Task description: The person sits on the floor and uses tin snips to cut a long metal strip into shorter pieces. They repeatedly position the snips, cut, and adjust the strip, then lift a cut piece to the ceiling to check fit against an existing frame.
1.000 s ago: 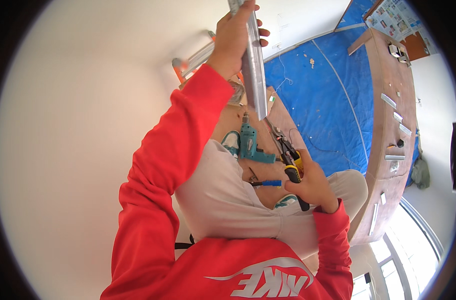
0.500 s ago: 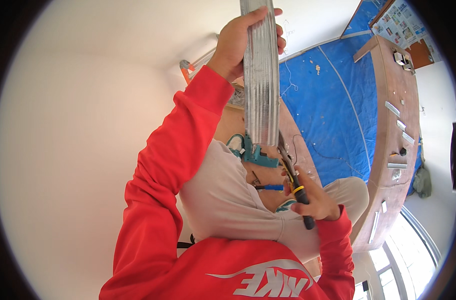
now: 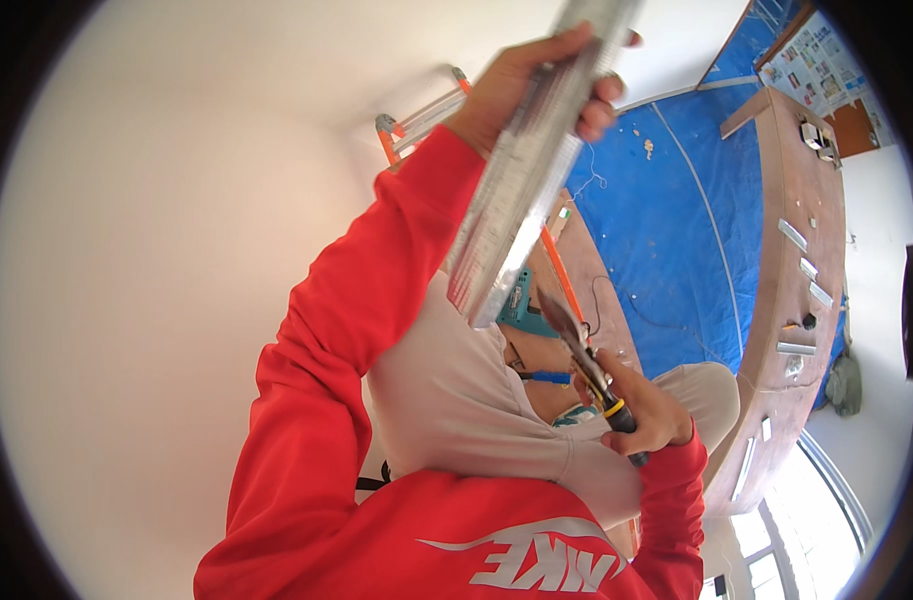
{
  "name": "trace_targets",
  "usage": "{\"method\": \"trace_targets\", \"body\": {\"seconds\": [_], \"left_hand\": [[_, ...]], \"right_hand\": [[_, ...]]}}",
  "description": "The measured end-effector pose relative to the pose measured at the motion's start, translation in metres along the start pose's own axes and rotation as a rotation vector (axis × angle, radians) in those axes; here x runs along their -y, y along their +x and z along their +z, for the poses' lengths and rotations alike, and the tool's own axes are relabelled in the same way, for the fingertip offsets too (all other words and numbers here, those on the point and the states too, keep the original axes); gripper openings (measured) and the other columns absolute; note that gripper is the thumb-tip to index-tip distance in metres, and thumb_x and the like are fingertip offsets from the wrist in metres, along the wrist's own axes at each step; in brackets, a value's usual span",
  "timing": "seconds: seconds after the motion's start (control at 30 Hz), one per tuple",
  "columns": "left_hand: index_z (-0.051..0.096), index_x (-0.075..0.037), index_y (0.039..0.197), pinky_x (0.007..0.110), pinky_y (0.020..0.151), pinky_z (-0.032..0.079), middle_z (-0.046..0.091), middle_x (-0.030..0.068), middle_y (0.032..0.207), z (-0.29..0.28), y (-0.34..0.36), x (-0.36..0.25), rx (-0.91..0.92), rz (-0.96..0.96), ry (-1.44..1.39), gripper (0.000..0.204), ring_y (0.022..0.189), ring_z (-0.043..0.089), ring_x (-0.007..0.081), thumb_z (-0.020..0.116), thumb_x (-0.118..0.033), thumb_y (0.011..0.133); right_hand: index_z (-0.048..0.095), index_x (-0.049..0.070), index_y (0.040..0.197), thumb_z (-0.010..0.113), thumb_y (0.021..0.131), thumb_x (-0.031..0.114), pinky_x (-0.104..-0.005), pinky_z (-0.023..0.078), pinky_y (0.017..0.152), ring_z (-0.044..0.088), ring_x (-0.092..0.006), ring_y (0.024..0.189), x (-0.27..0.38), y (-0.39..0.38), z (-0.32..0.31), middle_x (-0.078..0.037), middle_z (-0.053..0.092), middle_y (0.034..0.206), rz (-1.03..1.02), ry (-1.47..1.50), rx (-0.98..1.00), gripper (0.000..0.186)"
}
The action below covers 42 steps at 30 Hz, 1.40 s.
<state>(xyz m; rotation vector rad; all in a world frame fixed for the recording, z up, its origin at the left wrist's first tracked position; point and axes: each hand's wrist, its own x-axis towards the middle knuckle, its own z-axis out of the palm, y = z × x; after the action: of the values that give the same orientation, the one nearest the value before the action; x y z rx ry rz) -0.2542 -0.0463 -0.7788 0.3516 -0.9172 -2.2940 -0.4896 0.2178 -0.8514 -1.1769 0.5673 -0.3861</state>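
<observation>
Watching remotely: L hand (image 3: 511,88) grips metal channel (image 3: 526,190), R hand (image 3: 653,412) holds snips (image 3: 582,357); w/ channel's end over trousers (image 3: 446,390), I reckon slack L grip cld snag them.

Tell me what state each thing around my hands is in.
Metal channel: tilted, held in left hand
Snips: held in right hand; blade opening unclear
Teal drill: lying down, partly hidden
Blue-handled tool: lying down
Blue sheet: spread out
</observation>
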Motion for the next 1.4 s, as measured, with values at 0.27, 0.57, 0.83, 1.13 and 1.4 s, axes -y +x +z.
{"method": "trace_targets", "body": {"seconds": [0.27,0.57,0.83,1.13,1.4], "left_hand": [[0.058,-0.002,0.117,0.029,0.053,0.057,0.066,0.0129,0.085,0.051,0.006,0.031,-0.130,-0.253,-0.130,0.040,0.064,0.068,0.0193,0.057,-0.039,0.105],[0.058,-0.001,0.114,0.032,0.054,0.057,0.069,0.0150,0.086,0.057,0.007,0.043,-0.013,-0.270,-0.119,0.036,0.066,0.070,0.0222,0.052,-0.036,0.108],[0.057,-0.001,0.115,0.033,0.055,0.057,0.067,0.0152,0.086,0.049,0.007,0.037,-0.051,-0.240,-0.077,0.037,0.067,0.069,0.0224,0.049,-0.037,0.109],[0.057,-0.001,0.115,0.032,0.055,0.057,0.067,0.0164,0.086,0.047,0.007,0.035,-0.014,-0.250,-0.141,0.037,0.066,0.069,0.0228,0.048,-0.037,0.109],[0.055,0.001,0.117,0.034,0.055,0.058,0.067,0.0179,0.087,0.047,0.008,0.035,-0.014,-0.235,-0.135,0.040,0.066,0.070,0.0237,0.047,-0.037,0.109]], "right_hand": [[0.044,-0.005,0.140,0.076,0.052,0.023,-0.0347,0.042,0.102,0.054,-0.0298,0.109,0.020,0.009,0.015,-0.015,0.055,0.116,0.011,-0.075,-0.050,0.098],[0.040,-0.006,0.144,0.076,0.053,0.023,-0.0355,0.040,0.106,0.054,-0.0323,0.115,0.020,0.014,0.024,-0.018,0.055,0.123,-0.002,-0.093,-0.023,0.101],[0.039,-0.002,0.148,0.074,0.061,0.017,-0.0377,0.046,0.102,0.059,-0.0298,0.112,0.026,0.017,0.021,-0.017,0.058,0.122,-0.029,-0.136,-0.025,0.095],[0.038,-0.004,0.148,0.075,0.062,0.017,-0.0392,0.045,0.105,0.058,-0.0328,0.118,0.026,0.021,0.024,-0.020,0.056,0.128,-0.032,-0.122,0.026,0.096],[0.037,-0.004,0.149,0.075,0.062,0.020,-0.0390,0.044,0.106,0.057,-0.0333,0.120,0.026,0.020,0.025,-0.021,0.055,0.130,-0.007,-0.151,0.029,0.099]]}}
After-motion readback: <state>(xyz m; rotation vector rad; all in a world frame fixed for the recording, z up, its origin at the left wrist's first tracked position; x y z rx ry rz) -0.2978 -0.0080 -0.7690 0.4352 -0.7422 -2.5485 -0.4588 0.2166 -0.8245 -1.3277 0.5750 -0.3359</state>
